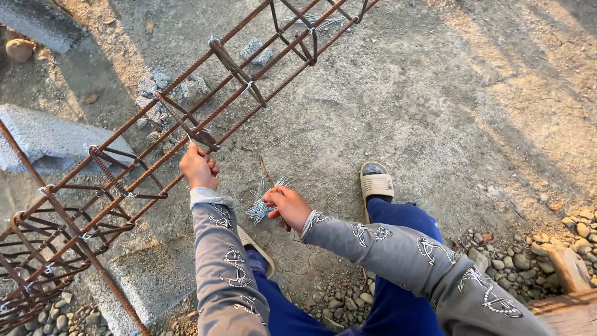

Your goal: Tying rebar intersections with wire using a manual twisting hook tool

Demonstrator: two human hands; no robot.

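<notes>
Under the right hand (289,206), pinched in its fingers, sits a wire bundle (264,200); left hand (199,168) fingers curl round a stirrup (186,124) on the rebar cage (124,180). Loose pinch could probably scatter wires onto the concrete (404,106).

The rebar cage (124,180) was rusty, ribbed steel, brown and matt. The bundle of tie wires (261,202) looked thin, pale grey metal with a faint sheen. The ground (398,106) was rough, cracked concrete, and the sleeves (373,242) were soft grey cloth with printed patterns.
</notes>
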